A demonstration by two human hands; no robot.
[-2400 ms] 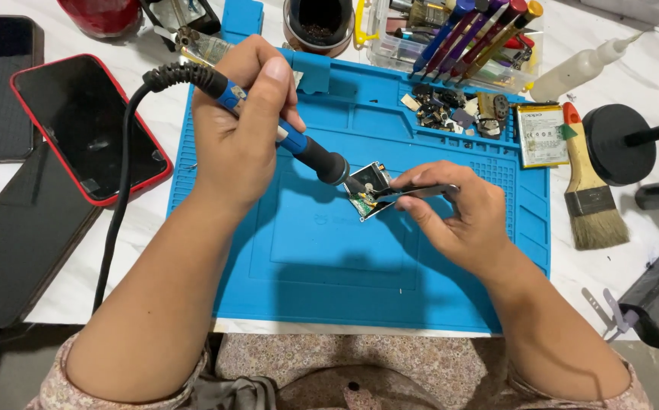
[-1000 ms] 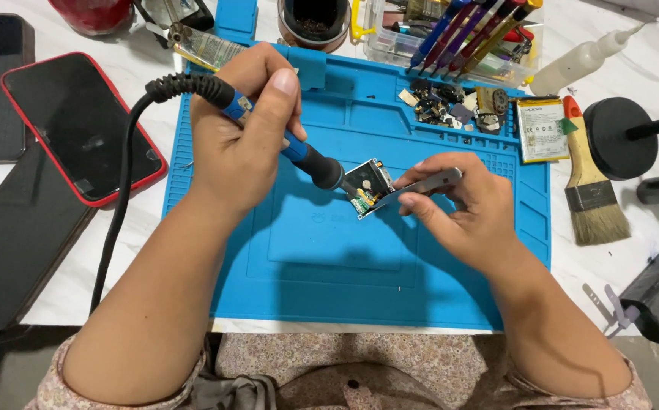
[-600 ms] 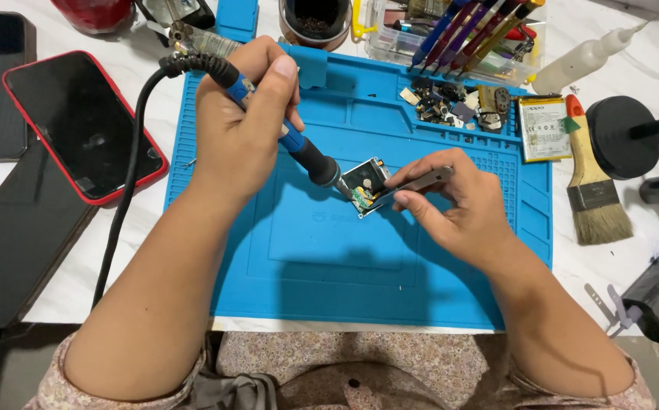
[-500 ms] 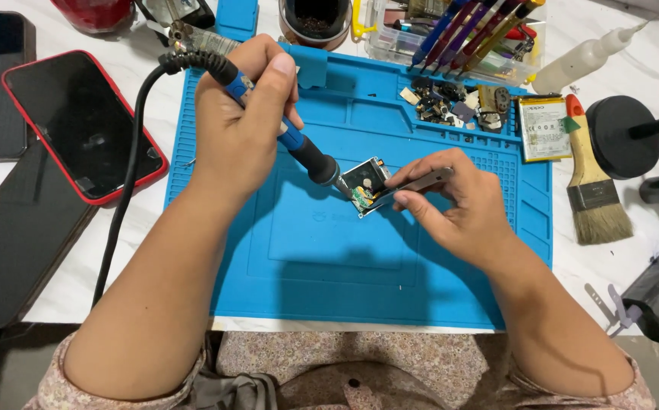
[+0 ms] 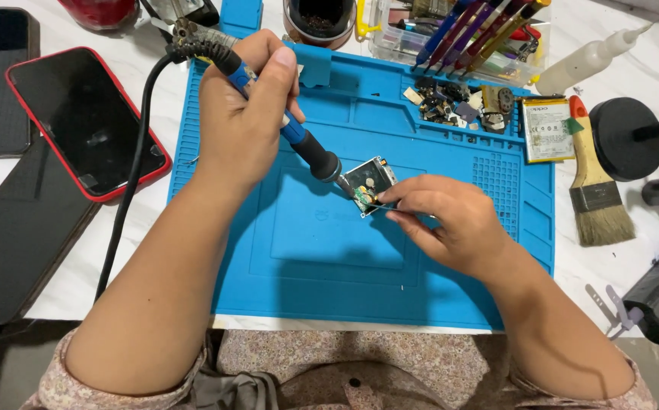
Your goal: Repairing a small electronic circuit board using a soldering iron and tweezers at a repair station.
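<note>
Soldering small square green circuit board (image 5: 369, 182) mid blue silicone mat (image 5: 451, 281) | left hand (image 5: 242, 114) gripping blue-handled soldering iron (image 5: 299, 140) | right hand (image 5: 451, 224) pinching thin tweezers (image 5: 375, 206) | risk: slipped tip scorching fingertips (image 5: 390, 199), bridging pads

Two bare forearms enter from the bottom of the frame, left hand (image 5: 242, 125) in the upper middle, right hand (image 5: 451, 228) right of centre. No gloves, no rings, no watch or bracelet visible on either wrist. Nails short and unpainted where they show. Sleeves (image 5: 117, 387) end around the elbows, at the lower left and lower right corners: thin fabric, pale pink-beige with a small dense floral or paisley print. Same printed fabric covers the lap (image 5: 360, 364) along the bottom centre edge, slightly wrinkled, with a small dark round spot, maybe a button, near the bottom middle. Both forearms uncovered from elbow to wrist.
</note>
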